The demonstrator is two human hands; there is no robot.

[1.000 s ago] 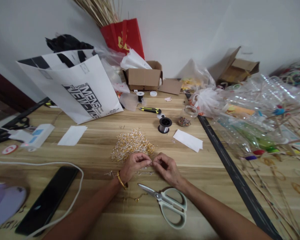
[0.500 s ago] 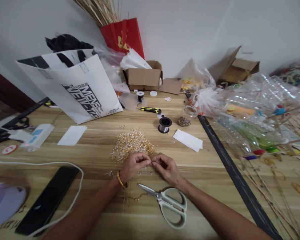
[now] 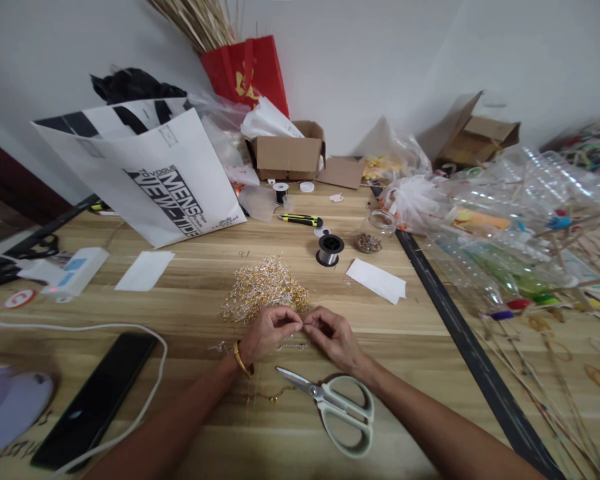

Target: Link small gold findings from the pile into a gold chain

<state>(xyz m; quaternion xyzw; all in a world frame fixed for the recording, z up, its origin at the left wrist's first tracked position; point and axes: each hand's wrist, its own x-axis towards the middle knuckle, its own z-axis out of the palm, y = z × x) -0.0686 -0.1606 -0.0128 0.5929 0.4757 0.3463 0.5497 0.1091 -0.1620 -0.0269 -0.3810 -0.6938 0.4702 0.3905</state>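
My left hand (image 3: pixel 275 328), with a gold bangle (image 3: pixel 243 360) on its wrist, pinches thumb and forefinger together. Facing it, my right hand (image 3: pixel 333 333) is pinched too, the two sets of fingertips nearly touching. What they hold is too small to make out. Just beyond them lies a heap of gold and silver small chain pieces (image 3: pixel 265 290). A short silver chain (image 3: pixel 293 346) rests on the table below my fingers. Nearer to me are a gold chain (image 3: pixel 274 398) and scissors with pale green handles (image 3: pixel 345 413), lying with blades slightly apart.
Beyond the heap are a wire spool (image 3: pixel 330 250), a glass jar of beads (image 3: pixel 373 233) and a yellow-black cutter knife (image 3: pixel 301 220). White paper (image 3: pixel 377 280) lies at right. A phone (image 3: pixel 95 400) and white cable (image 3: pixel 153 393) sit at left. Plastic bottles (image 3: pixel 500 253) crowd the right side.
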